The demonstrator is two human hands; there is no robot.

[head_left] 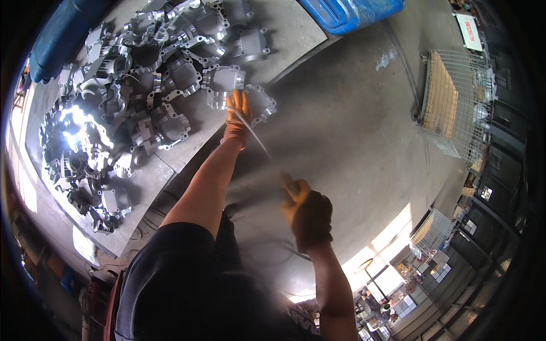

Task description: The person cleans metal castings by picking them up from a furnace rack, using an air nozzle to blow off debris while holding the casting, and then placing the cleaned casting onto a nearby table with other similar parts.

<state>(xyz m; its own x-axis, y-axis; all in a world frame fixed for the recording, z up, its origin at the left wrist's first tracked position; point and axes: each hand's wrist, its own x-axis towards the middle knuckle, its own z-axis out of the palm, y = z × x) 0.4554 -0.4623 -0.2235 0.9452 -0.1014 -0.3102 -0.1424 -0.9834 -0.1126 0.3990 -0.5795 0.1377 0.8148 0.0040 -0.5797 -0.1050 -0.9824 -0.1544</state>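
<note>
Black shirt cloth fills the nearest part of the view. Beyond it, the right hand, in a dark-and-orange glove, is blurred over the floor; I cannot tell whether its fingers pinch anything. Farther off, a thin grey rod slants across the orange-gloved left hand. That hand's fingers lie close together against a grey metal casting at the desk edge; their grip is unclear. More castings crowd the desk, with a blue container past them and a wire-mesh crate off right.
</note>
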